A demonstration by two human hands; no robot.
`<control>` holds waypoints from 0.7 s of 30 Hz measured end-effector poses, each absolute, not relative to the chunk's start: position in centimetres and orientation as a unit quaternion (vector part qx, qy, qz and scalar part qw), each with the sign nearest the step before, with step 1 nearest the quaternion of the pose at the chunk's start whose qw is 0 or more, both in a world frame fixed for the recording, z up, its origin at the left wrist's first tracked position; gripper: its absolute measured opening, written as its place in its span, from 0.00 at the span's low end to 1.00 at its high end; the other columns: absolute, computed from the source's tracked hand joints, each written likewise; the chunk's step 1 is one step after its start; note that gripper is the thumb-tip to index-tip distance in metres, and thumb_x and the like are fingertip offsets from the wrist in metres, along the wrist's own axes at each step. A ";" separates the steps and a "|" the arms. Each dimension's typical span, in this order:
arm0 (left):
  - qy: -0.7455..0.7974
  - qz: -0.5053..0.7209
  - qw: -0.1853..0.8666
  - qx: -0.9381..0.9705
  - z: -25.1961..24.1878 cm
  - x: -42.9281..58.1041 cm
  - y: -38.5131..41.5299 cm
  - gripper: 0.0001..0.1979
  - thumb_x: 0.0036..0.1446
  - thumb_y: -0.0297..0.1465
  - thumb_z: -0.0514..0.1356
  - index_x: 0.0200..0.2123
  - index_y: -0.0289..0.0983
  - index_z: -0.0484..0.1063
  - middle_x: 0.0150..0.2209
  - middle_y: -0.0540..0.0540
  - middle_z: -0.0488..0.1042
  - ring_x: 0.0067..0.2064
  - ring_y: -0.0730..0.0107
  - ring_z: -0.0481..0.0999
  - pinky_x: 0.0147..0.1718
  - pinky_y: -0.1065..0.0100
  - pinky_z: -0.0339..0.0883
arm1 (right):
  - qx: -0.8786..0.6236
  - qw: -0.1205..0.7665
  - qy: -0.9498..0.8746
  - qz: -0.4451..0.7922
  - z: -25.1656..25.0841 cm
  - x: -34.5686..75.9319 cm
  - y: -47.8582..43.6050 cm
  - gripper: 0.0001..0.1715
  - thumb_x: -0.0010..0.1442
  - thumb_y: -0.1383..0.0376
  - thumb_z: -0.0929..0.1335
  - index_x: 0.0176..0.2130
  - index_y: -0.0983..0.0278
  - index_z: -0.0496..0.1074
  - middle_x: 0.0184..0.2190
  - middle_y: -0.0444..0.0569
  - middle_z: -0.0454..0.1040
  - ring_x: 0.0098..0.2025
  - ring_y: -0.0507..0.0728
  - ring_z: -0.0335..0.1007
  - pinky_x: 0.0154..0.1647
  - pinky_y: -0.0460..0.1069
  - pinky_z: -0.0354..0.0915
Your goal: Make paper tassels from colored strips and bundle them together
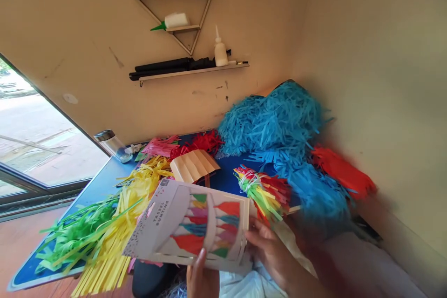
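Packet [190, 226] printed "TASSEL BUNTING," tilted, between 6 and 7 o'clock in the view. Left hand [203, 275] closed on its edge at 6 o'clock, thumb on the front; right hand [267, 244] closed on its edge between 3 and 4. From packet: yellow strips [138, 195] near 10, green strips [82, 235] near 9, tied multicoloured bundle [260, 191] at 2, on blue tabletop [102, 182].

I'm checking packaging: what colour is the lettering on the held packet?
The packet has dark grey lettering, clearest in head view.
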State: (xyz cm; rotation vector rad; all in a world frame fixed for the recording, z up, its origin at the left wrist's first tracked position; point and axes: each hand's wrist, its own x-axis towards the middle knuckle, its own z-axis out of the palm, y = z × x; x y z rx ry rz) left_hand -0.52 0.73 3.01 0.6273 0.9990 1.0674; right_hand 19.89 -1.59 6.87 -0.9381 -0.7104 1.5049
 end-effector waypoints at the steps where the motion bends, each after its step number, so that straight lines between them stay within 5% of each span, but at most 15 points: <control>1: 0.453 0.495 0.689 0.275 2.9 -0.6 0.7 0.10 0.52 0.37 0.66 0.38 0.44 0.75 0.40 0.47 0.82 0.59 0.53 0.71 0.54 0.55 0.69 | -0.413 0.580 -0.314 0.628 6.8 19.7 -1.4 0.26 0.53 0.48 0.74 0.44 0.65 0.76 0.35 0.51 0.78 0.38 0.60 0.76 0.44 0.54 0.71; 4: 0.498 0.549 0.612 0.277 3.0 -0.8 0.7 0.24 0.47 0.42 0.70 0.47 0.45 0.69 0.49 0.46 0.78 0.59 0.49 0.71 0.54 0.54 0.69 | -0.476 0.588 -0.359 0.546 5.9 19.6 -1.2 0.25 0.55 0.45 0.71 0.34 0.64 0.75 0.29 0.49 0.76 0.36 0.60 0.74 0.42 0.54 0.71; 8: 0.596 0.577 0.330 0.451 4.0 -0.5 0.2 0.45 0.45 0.37 0.72 0.63 0.45 0.53 0.68 0.39 0.55 0.68 0.45 0.55 0.65 0.49 0.54 | -0.500 0.615 -0.377 0.480 5.3 19.2 -1.5 0.27 0.60 0.43 0.66 0.41 0.62 0.74 0.36 0.52 0.78 0.40 0.62 0.75 0.46 0.55 0.72; 12: 0.506 0.498 0.135 0.691 4.6 2.6 -0.5 0.39 0.52 0.32 0.66 0.65 0.45 0.56 0.70 0.39 0.50 0.71 0.41 0.46 0.66 0.40 0.43 | -0.473 0.607 -0.428 0.475 5.9 17.4 -1.6 0.29 0.65 0.45 0.63 0.53 0.63 0.71 0.48 0.57 0.76 0.51 0.64 0.73 0.56 0.58 0.68; 15: 0.472 0.430 0.069 0.767 3.7 4.9 -0.3 0.41 0.55 0.28 0.60 0.70 0.47 0.46 0.72 0.39 0.46 0.71 0.39 0.44 0.64 0.34 0.40 | -0.470 0.595 -0.476 0.446 6.1 15.9 -1.4 0.29 0.66 0.47 0.62 0.56 0.61 0.70 0.50 0.56 0.76 0.54 0.64 0.71 0.58 0.57 0.66; 21: 0.485 0.444 0.006 0.753 1.2 4.8 1.0 0.40 0.60 0.19 0.51 0.71 0.46 0.38 0.72 0.40 0.47 0.71 0.49 0.47 0.66 0.40 0.42 | -0.481 0.527 -0.630 0.308 7.4 17.1 -2.1 0.23 0.67 0.51 0.62 0.50 0.60 0.76 0.40 0.52 0.80 0.44 0.61 0.77 0.48 0.52 0.73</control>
